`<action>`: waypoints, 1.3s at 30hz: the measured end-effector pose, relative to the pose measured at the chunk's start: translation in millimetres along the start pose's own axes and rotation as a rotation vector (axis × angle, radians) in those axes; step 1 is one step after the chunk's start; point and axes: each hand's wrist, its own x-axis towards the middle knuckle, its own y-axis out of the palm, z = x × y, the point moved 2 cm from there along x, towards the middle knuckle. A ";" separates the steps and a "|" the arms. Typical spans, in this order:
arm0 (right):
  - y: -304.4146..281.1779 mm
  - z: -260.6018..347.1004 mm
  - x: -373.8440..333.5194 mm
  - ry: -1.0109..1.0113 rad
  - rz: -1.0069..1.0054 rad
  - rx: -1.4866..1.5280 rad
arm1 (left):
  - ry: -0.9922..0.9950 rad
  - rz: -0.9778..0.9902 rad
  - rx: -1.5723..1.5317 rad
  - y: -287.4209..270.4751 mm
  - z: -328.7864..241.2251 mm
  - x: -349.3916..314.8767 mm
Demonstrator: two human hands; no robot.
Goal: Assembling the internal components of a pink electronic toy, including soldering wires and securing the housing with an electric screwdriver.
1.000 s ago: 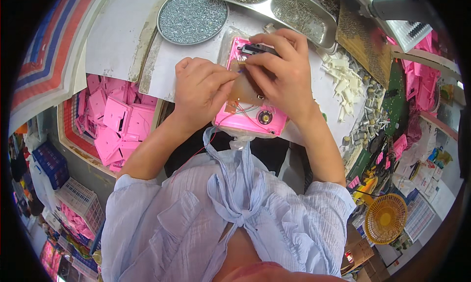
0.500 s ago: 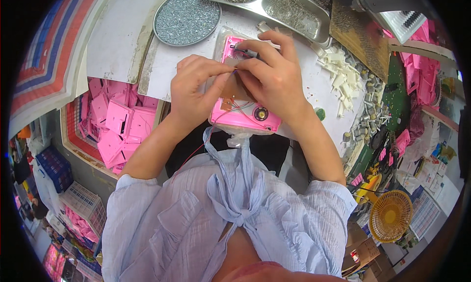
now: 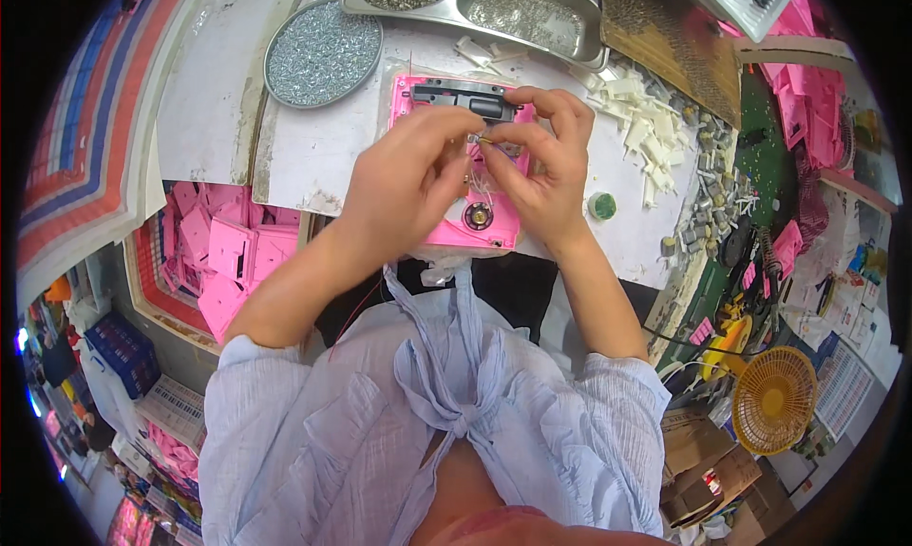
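A pink plastic casing (image 3: 442,234) lies on a clear plastic bag at the table's near edge, partly covered by my hands. A dark grey slotted part (image 3: 465,96) spans its far end, and a small round speaker (image 3: 477,215) sits at its near end. Over the middle of the casing, my left hand (image 3: 410,171) is closed, thumb and forefinger pinching a thin wire whose end is mostly hidden. My right hand (image 3: 549,152) meets it there, finger and thumb closed on a thin wire tip (image 3: 484,139). Thin pale wires (image 3: 483,180) hang below the fingertips.
A round tray of screws (image 3: 323,52) and a divided metal tray (image 3: 465,14) of small parts stand at the back. White plastic pieces (image 3: 646,137) and small metal parts (image 3: 712,185) lie right, near a green-topped jar (image 3: 601,205). Pink casings (image 3: 233,247) fill a bin at left.
The brown piece over the casing's middle no longer shows. The dark grey part is now in fuller view at the far end. Both hands still meet over the casing; the whole view has shifted a little.
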 end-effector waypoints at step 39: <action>-371.9 -122.4 -185.9 0.628 -1.244 0.360 | 0.279 0.219 0.375 9.2 -4.0 29.1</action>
